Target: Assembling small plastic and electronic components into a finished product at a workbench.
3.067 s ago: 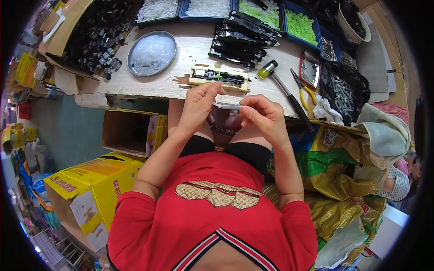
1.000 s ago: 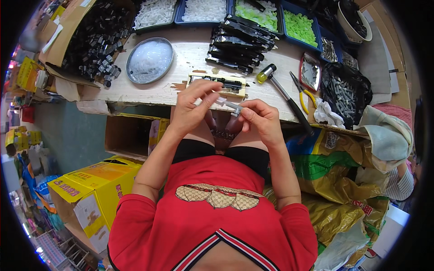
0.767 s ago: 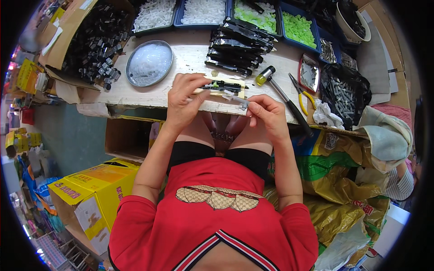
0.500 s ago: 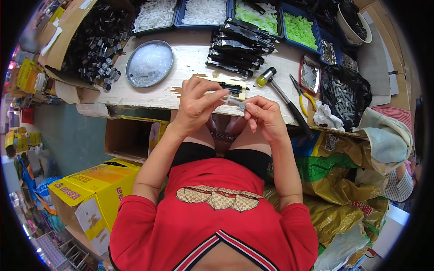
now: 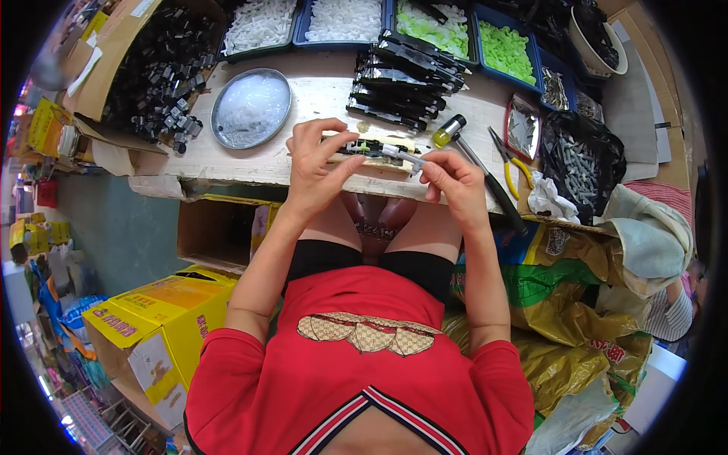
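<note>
My left hand and my right hand are raised over the near edge of the wooden workbench. Between them I hold a small long white plastic part, the left thumb and fingers pinching one end, the right fingertips on the other. Just behind it on the bench lies a black and yellow-green assembly on a pale block; my left fingers reach over its near end.
A round metal dish sits left on the bench, a stack of black flat parts behind. A hammer, yellow-handled pliers, bins of white and green parts, a black bag of screws. Yellow cartons lower left, sacks right.
The hands dipped to the assembly on the bench, then lifted back toward me with the small white part held between them.
</note>
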A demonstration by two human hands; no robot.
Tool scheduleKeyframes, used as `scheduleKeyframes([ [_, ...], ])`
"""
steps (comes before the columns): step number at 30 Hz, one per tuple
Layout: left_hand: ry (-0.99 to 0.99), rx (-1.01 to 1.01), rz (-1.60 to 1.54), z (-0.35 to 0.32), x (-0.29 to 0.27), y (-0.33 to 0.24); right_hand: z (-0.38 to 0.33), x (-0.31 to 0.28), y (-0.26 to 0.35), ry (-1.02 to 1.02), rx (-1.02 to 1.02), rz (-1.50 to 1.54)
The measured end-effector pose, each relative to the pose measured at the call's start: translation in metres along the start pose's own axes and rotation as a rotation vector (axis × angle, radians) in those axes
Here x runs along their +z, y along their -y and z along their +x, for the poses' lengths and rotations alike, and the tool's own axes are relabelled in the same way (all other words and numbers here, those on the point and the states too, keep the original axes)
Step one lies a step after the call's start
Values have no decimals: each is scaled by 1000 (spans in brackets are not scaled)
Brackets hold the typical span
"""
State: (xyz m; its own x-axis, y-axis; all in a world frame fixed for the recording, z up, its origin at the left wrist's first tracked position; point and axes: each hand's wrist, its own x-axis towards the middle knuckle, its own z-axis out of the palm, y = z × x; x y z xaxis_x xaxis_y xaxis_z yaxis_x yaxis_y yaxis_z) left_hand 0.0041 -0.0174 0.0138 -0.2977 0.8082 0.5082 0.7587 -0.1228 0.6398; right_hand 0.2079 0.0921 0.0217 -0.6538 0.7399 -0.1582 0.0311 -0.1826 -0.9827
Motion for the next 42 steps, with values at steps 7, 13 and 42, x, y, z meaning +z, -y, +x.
scheduleKeyframes([
  [7, -39, -91, 82, -3, 16, 9, 18, 4, 10, 45, 41, -136],
  [13, -17, -118, 144, -3, 21, 11, 26, 10, 16, 91, -40, -311],
  [42, -41, -53, 88, -1, 23, 12, 42, 11, -1, 72, 136, -224],
])
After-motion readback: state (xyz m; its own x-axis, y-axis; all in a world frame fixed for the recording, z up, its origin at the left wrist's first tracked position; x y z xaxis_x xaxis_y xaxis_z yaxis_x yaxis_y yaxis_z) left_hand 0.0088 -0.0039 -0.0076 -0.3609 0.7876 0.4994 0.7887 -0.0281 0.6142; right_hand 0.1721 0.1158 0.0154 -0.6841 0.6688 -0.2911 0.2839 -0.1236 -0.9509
